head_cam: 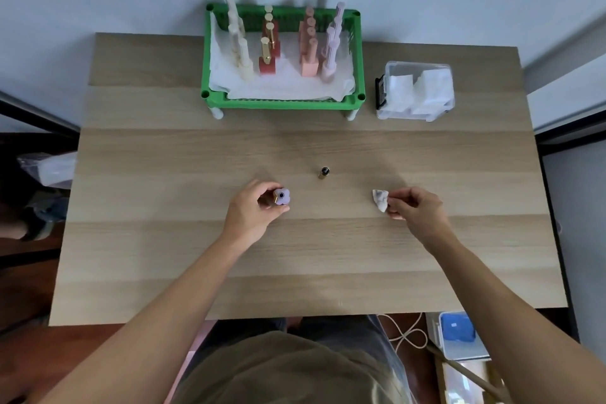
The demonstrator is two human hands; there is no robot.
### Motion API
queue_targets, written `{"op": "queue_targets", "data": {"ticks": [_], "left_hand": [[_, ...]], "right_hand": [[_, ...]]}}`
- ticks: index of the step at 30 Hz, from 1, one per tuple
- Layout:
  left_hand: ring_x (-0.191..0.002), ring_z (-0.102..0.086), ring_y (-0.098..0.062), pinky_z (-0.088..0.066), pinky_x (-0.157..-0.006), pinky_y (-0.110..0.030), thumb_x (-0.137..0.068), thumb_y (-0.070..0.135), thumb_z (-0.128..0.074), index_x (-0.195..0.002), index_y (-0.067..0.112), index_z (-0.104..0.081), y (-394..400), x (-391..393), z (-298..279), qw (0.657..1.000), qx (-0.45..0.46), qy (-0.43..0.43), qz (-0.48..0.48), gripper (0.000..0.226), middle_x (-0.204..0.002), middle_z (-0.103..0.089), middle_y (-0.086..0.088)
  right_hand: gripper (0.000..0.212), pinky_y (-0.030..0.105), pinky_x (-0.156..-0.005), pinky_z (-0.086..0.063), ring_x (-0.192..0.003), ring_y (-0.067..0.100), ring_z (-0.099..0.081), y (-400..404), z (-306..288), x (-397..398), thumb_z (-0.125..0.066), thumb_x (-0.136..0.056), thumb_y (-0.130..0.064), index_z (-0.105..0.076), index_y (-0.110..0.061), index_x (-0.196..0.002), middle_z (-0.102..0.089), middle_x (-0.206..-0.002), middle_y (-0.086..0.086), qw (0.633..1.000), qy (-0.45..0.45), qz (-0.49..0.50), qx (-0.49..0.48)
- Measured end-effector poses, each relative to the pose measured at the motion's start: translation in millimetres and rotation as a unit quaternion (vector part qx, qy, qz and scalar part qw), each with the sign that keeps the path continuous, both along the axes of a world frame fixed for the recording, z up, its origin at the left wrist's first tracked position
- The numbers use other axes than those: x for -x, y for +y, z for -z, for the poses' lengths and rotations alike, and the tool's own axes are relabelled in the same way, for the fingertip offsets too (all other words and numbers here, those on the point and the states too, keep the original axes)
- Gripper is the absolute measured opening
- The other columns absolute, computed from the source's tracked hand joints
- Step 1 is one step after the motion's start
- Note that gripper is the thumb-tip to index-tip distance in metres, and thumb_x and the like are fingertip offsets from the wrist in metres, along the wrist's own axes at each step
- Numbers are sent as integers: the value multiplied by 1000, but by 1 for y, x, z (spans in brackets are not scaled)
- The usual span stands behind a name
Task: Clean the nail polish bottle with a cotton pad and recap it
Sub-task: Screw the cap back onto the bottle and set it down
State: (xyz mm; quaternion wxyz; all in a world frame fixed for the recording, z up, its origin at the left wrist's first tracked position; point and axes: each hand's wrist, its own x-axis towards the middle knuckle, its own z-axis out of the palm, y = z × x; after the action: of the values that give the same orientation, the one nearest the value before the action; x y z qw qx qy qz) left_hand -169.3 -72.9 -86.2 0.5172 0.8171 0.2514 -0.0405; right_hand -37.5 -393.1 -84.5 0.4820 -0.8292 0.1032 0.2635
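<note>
While my left hand grips the bottle, my right pinches the pad.
The cap stands between them, farther off.

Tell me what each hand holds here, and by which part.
Left hand grips the open nail polish bottle around its body; right hand pinches the crumpled cotton pad by its right edge.

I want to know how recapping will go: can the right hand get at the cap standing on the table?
Probably yes: bare table lies between the right hand and the cap, but its fingers pinch the cotton pad.
</note>
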Motion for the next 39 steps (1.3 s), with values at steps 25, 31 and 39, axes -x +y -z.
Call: {"op": "queue_targets", "data": {"ticks": [25, 31, 39], "left_hand": [[-97, -72, -16, -58, -91, -36, -75, 5, -91, -114, 18, -75, 9, 0, 0, 999, -11, 15, 35, 44, -106, -65, 4], [-89, -70, -16, -52, -84, -20, -76, 4, -91, -112, 13, -77, 11, -1, 2, 999, -17, 5, 37, 40, -99, -62, 1], [-83, -64, -4, -48, -80, -12, -79, 3, -88, -111, 11, -78, 12, -1, 4, 999, -8, -2, 40, 35, -101, -61, 2]], "right_hand": [[36, 28, -90, -55, -88, 5, -65, 99, -48, -20, -71, -92, -10, -67, -17, -127, -65, -112, -3, 936, -120, -317, 93], [46, 31, -99, -52, -105, 16, -65, 122, -29, -10, -82, -86, -17, -64, -12, -128, -63, -121, 2, 951, -93, -283, 87], [28, 21, -86, -53, -94, 10, -67, 136, -13, 2, -82, -86, -19, -67, -20, -110, -63, -109, -5, 972, -114, -195, 68]]}}
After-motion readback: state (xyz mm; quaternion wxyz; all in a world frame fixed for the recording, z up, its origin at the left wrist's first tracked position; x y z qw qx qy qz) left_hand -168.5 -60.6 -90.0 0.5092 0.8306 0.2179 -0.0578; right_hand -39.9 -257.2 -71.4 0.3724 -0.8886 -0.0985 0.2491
